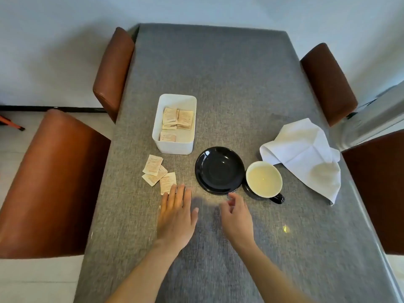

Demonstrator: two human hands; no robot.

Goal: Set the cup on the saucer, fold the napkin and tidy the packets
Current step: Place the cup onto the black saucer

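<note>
A black saucer [219, 169] lies bare in the middle of the grey table. Right beside it on the cloth stands a black cup [264, 179] with a cream inside, its handle pointing toward me. A crumpled white napkin [305, 153] lies to the right, behind the cup. Three loose tan packets [157, 172] lie left of the saucer. My left hand [176, 216] rests flat, fingers spread, its fingertips on the nearest packet. My right hand [237, 217] hovers just below the saucer's near rim, fingers loosely curled and holding nothing.
A white box [175, 147] with several packets inside stands behind the loose ones. Brown chairs flank the table, two on the left [50, 184] and two on the right [328, 84]. The table's [218, 84] near edge is out of view.
</note>
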